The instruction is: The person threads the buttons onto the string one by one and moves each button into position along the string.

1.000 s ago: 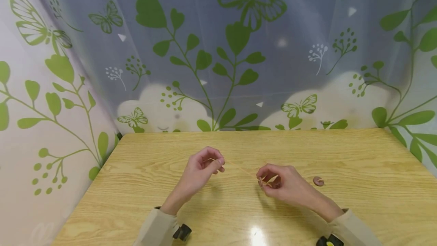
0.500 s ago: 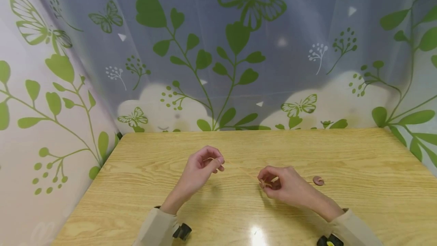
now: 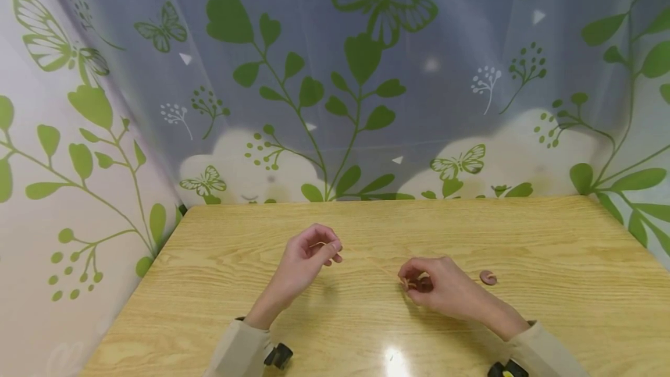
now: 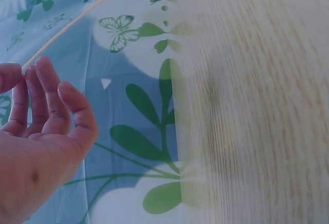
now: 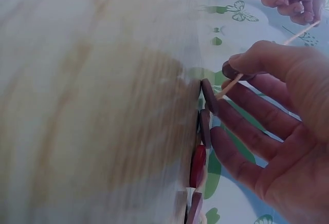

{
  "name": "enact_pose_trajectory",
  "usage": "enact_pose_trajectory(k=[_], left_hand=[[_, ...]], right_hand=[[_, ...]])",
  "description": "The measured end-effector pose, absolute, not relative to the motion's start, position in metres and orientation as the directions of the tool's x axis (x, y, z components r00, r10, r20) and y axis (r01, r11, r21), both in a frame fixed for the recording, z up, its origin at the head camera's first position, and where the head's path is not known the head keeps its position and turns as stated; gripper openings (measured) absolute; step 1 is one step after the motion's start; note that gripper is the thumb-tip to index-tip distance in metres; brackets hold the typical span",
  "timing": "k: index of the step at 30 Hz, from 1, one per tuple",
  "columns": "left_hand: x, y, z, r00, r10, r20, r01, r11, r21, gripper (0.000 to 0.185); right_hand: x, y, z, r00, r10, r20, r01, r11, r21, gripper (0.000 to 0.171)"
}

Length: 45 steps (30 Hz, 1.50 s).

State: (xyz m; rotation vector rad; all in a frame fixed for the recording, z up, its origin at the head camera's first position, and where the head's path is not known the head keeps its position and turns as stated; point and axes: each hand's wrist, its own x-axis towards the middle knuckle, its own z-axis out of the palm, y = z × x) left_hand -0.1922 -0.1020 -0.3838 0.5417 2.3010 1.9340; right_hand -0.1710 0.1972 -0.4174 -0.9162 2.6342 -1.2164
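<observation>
A thin tan cord (image 3: 369, 260) runs between both hands above the wooden table (image 3: 549, 237). My left hand (image 3: 313, 250) pinches the cord's far end (image 4: 77, 19) between thumb and fingertips, the other fingers (image 4: 49, 98) loosely curled. My right hand (image 3: 430, 285) holds the other end, where several flat brown and red discs (image 5: 201, 147) hang in a row on the cord (image 5: 226, 88). One dark disc (image 5: 232, 73) is pinched under its thumb, and its fingers (image 5: 257, 116) cup the rest. A single pinkish disc (image 3: 488, 277) lies on the table just right of that hand.
A curtain printed with green leaves and butterflies (image 3: 335, 74) closes off the back and left sides of the table. Wrist camera mounts (image 3: 279, 355) sit at both beige sleeves near the front edge.
My right hand has sunk a little toward the table and curled tighter round the discs. The left hand has barely moved.
</observation>
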Motion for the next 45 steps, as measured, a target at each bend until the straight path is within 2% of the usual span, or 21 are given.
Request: enact_pose_trajectory(k=[21,30,37,41,45], left_hand=[[-0.193,-0.105,-0.383,-0.934,0.322,0.154,0.205,0.130,0.970,0.013],[-0.193,-0.106,-0.384,-0.938,0.317,0.139,0.192,0.143,0.971,0.012],[-0.193,-0.106,-0.386,-0.939,0.314,0.138,0.191,0.145,0.971,0.011],[-0.194,-0.105,-0.387,-0.938,0.319,0.134,0.190,0.152,0.970,0.011],[-0.194,-0.105,-0.387,-0.937,0.326,0.128,0.187,0.158,0.970,0.011]], right_hand=[[-0.176,0.200,-0.422,-0.780,-0.591,0.204,-0.578,0.558,-0.595,0.021],[-0.176,0.200,-0.420,-0.793,-0.575,0.200,-0.574,0.597,-0.561,0.024],[-0.173,0.203,-0.416,-0.817,-0.553,0.164,-0.525,0.596,-0.608,0.028],[-0.170,0.208,-0.412,-0.837,-0.526,0.151,-0.487,0.592,-0.642,0.025],[-0.169,0.220,-0.408,-0.843,-0.509,0.173,-0.492,0.600,-0.630,0.022]])
